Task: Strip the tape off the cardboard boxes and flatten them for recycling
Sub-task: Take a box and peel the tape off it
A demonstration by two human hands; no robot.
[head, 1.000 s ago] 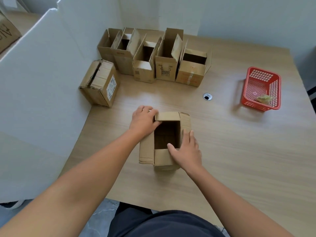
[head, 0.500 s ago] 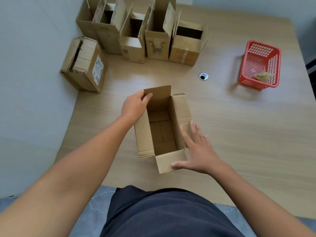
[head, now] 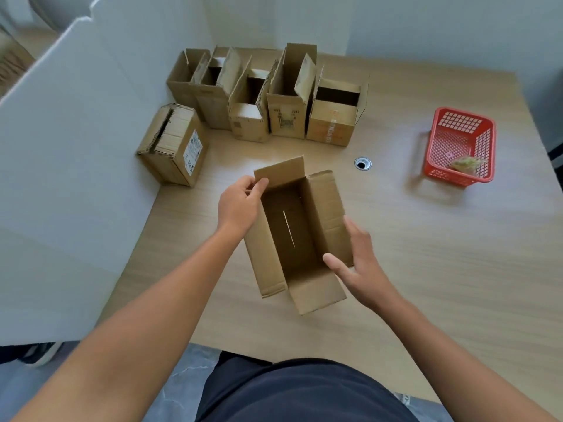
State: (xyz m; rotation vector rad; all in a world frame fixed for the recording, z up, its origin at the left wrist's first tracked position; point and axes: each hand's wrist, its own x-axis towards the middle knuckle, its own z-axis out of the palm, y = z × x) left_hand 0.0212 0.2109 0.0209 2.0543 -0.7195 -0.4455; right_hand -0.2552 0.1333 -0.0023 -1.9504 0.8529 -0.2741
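Open cardboard box [head: 286, 239] in the middle of the table [head: 426, 269], mouth up, all four top flaps folded outward, long side running away from the person. Cannot tell whether resting on the table or lifted just off it. Inside bare, with a thin slit of light along the bottom seam. Left hand [head: 240, 205] curled at the far left corner, thumb and fingers pinching the edge beside the far flap. Right hand [head: 362, 266] gripping the near end of the right flap, thumb on the inner face, fingers behind. Row of five open boxes [head: 274, 117] upright at the back, side by side, flaps up. One more box [head: 173, 144] on its side just left of the row, against the white partition [head: 76, 178], label facing right. Red basket [head: 438, 141] well apart at the right, with a yellowish crumpled wad [head: 464, 162] inside. Small round hole [head: 362, 163] in the table between the row and the basket.
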